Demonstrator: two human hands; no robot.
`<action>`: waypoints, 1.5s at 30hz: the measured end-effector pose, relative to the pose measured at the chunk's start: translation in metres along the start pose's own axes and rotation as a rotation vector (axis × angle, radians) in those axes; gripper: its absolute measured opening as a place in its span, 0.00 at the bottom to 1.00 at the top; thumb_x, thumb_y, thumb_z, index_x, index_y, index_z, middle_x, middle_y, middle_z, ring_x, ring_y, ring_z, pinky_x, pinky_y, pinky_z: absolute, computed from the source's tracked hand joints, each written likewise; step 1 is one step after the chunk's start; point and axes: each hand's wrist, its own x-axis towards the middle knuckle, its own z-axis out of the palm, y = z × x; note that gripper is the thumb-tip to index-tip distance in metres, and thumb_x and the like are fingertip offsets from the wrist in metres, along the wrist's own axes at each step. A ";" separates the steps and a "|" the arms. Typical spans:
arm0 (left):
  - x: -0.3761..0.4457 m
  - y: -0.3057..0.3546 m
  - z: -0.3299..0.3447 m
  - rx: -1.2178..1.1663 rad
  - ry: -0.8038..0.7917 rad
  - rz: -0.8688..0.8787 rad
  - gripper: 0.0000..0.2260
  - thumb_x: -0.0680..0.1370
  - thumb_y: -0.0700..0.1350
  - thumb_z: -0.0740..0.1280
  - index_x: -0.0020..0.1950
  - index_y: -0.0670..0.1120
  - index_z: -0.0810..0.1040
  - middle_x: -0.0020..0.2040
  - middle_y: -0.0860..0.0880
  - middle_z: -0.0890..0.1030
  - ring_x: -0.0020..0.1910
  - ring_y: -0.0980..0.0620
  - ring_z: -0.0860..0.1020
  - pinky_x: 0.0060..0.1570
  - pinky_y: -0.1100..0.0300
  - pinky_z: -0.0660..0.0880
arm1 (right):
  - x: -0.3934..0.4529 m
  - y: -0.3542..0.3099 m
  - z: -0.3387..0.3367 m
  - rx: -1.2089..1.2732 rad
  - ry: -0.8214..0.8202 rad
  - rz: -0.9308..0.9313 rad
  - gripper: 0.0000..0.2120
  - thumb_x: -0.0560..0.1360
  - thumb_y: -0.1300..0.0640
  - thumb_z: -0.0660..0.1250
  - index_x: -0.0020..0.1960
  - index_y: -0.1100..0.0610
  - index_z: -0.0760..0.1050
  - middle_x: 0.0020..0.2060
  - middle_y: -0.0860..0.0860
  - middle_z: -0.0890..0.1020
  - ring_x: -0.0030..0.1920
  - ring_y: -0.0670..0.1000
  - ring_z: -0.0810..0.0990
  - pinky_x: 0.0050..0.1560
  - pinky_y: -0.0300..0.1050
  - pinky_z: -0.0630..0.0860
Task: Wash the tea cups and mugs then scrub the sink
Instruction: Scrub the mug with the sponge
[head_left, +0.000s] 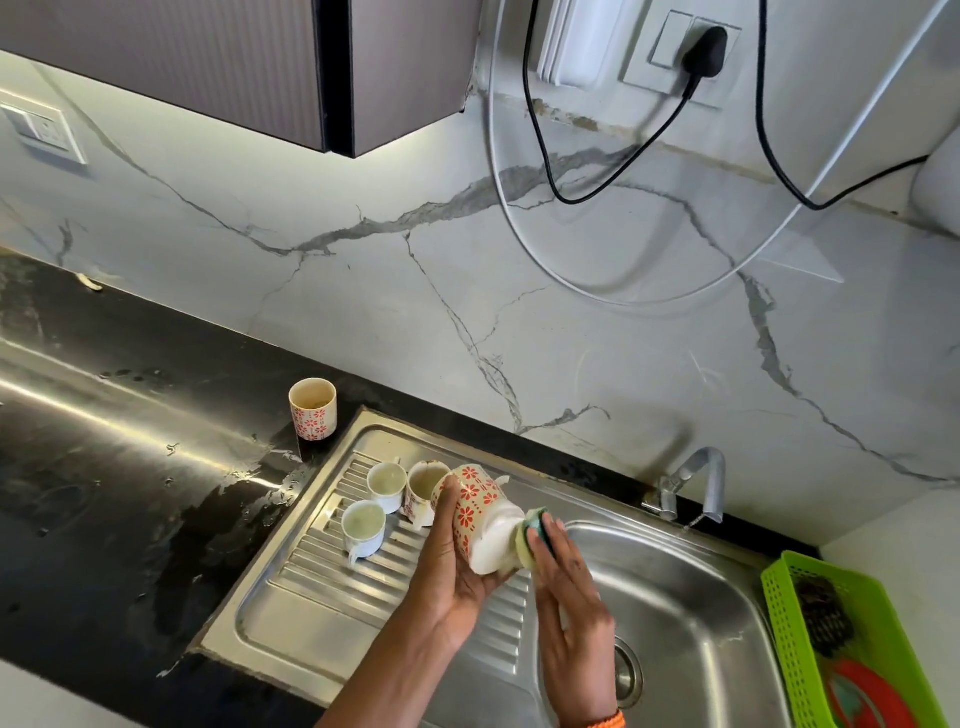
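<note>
My left hand (451, 571) grips a white mug with red flowers (480, 514), tipped on its side over the drainboard, its base end white with foam. My right hand (569, 592) presses a yellow-green sponge (535, 530) against that foamy base. Two small white tea cups (387, 483) (363, 527) and a second flowered mug (423, 491) stand on the ribbed drainboard (332, 587). Another flowered cup (313, 409) stands alone on the black counter behind the sink. The steel sink basin (691, 613) lies to the right.
A steel tap (701, 480) stands at the back of the basin. A green plastic basket (810, 623) with a dark scrubber and a red item sits at the right. The black counter (130, 493) is wet. Cables hang on the marble wall.
</note>
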 end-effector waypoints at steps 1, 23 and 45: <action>-0.001 -0.001 0.002 0.004 -0.013 0.000 0.27 0.81 0.63 0.67 0.71 0.44 0.78 0.61 0.36 0.85 0.54 0.39 0.85 0.50 0.45 0.84 | 0.006 -0.001 0.000 0.017 0.028 0.036 0.27 0.80 0.72 0.66 0.75 0.53 0.75 0.78 0.46 0.72 0.79 0.52 0.68 0.73 0.64 0.72; -0.002 -0.006 -0.005 0.138 -0.029 -0.003 0.41 0.60 0.51 0.85 0.71 0.46 0.75 0.60 0.36 0.85 0.53 0.39 0.86 0.48 0.47 0.85 | 0.047 -0.005 -0.034 0.121 0.290 0.117 0.22 0.80 0.69 0.68 0.71 0.54 0.78 0.69 0.48 0.81 0.71 0.48 0.78 0.69 0.50 0.78; 0.003 0.000 -0.017 0.180 0.013 0.067 0.24 0.79 0.62 0.68 0.52 0.40 0.85 0.37 0.39 0.79 0.24 0.52 0.76 0.19 0.66 0.69 | 0.036 0.000 -0.024 -0.212 -0.116 -0.176 0.28 0.78 0.71 0.70 0.74 0.51 0.76 0.77 0.47 0.72 0.79 0.52 0.69 0.71 0.55 0.76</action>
